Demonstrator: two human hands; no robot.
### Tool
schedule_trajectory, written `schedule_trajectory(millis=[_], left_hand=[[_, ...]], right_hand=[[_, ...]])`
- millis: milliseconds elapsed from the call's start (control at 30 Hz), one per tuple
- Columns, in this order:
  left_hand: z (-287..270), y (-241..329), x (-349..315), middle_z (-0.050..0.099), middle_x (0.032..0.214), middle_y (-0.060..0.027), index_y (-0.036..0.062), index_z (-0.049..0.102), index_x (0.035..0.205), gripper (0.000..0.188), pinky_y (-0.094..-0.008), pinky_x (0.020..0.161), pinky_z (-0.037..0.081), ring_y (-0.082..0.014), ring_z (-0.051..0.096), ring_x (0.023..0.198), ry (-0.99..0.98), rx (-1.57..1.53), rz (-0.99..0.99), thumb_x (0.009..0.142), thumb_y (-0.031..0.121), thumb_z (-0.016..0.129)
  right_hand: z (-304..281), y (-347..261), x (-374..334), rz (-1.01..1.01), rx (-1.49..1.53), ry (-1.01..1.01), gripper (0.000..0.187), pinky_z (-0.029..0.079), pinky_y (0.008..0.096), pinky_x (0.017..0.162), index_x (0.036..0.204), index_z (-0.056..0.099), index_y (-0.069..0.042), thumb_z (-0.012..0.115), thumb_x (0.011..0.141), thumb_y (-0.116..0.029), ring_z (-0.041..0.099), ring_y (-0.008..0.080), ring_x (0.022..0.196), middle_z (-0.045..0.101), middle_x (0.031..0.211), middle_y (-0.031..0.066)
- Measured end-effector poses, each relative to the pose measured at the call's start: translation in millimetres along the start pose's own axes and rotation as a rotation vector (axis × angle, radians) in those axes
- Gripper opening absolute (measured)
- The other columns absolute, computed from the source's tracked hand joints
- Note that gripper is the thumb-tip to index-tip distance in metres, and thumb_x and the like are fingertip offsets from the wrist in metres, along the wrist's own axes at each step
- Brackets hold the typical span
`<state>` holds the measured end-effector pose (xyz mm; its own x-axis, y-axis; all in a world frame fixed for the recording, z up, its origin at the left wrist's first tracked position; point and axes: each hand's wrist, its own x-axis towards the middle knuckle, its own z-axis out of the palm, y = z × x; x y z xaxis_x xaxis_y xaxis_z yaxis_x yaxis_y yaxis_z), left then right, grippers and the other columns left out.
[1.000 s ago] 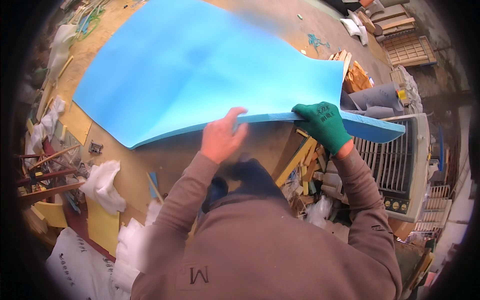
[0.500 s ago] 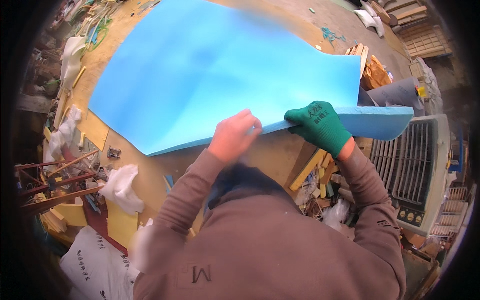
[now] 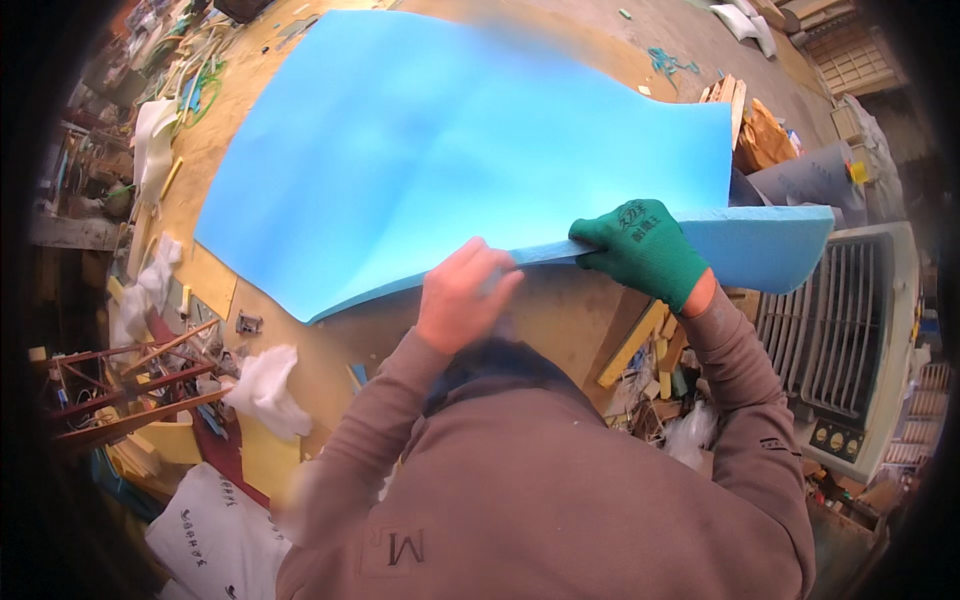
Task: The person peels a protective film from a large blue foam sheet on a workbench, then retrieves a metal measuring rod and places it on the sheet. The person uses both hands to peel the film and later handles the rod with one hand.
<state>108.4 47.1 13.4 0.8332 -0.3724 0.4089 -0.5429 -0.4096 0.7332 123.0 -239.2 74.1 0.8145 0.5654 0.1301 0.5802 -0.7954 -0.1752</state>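
Note:
A large blue foam board point(image 3: 470, 150) fills the upper middle of the view, held up flat over a cluttered floor. My bare left hand point(image 3: 462, 292) grips its near edge from below, fingers curled on the rim. My right hand point(image 3: 640, 250), in a green glove, clamps the same edge further right, thumb on top. A second blue board edge point(image 3: 770, 245) shows just beyond the glove; whether it is a separate sheet is unclear. Both brown sleeves rise from the bottom.
A pale cooler unit with a grille point(image 3: 850, 330) stands at the right. Wood offcuts and yellow strips point(image 3: 650, 350) lie below the board. White bags point(image 3: 215, 525) and rags point(image 3: 265, 390) lie lower left beside red metal frames point(image 3: 110, 390).
The board and both hands have shifted slightly right and up in the view. The grip of each hand is the same.

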Motion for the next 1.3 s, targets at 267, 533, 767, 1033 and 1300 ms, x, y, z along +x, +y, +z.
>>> schedule_trajectory(millis=[267,533,767,1033,1300], left_hand=[[-7.3,-6.4,11.4,0.06,0.085,-0.0099,0.0065,0.067,0.092,0.011,-0.041,0.059,0.047,-0.0304,0.06,0.068,0.018,0.057,0.0,0.086,0.005,0.077],[-21.9,-28.4,11.2,0.067,0.093,-0.0154,0.0048,0.067,0.097,0.01,-0.0436,0.074,0.055,-0.0367,0.067,0.084,-0.209,-0.156,-0.239,0.091,0.013,0.069],[-28.1,-52.1,3.0,0.056,0.084,0.0049,0.0062,0.061,0.096,0.012,-0.0261,0.063,0.042,-0.005,0.049,0.073,-0.305,-0.604,-0.545,0.097,0.017,0.067],[-46.4,-69.5,-9.2,0.067,0.093,-0.0122,0.0015,0.065,0.1,0.017,-0.0354,0.082,0.052,-0.0228,0.063,0.087,-0.255,-0.364,-0.587,0.097,0.018,0.065],[-30.8,-32.9,-12.2,0.065,0.094,-0.0131,0.0037,0.066,0.108,0.024,-0.0379,0.066,0.051,-0.0278,0.059,0.07,-0.114,-0.204,-0.164,0.091,0.014,0.08]], right_hand=[[1.0,-23.2,14.8,0.01,0.012,0.027,0.021,0.054,0.0468,0.069,0.097,0.073,-0.017,0.084,0.082,-0.026,0.071,0.0337,0.075,0.071,0.078,0.0074],[-2.8,-46.0,25.9,0.044,-0.103,-0.094,0.022,0.054,0.0431,0.071,0.099,0.07,-0.019,0.083,0.083,-0.025,0.071,0.0302,0.074,0.071,0.08,0.0036],[2.2,-58.7,21.2,0.066,-0.047,0.025,0.021,0.054,0.0407,0.073,0.097,0.069,-0.019,0.083,0.083,-0.025,0.07,0.0277,0.073,0.07,0.078,0.0018],[-4.8,-61.0,17.9,0.157,-0.114,-0.077,0.021,0.054,0.0432,0.074,0.094,0.069,-0.019,0.084,0.081,-0.025,0.07,0.0296,0.073,0.069,0.076,0.0039],[-2.6,-61.7,18.1,0.148,-0.056,-0.01,0.022,0.054,0.0438,0.071,0.095,0.07,-0.019,0.085,0.08,-0.024,0.069,0.0314,0.074,0.069,0.075,0.0053]])
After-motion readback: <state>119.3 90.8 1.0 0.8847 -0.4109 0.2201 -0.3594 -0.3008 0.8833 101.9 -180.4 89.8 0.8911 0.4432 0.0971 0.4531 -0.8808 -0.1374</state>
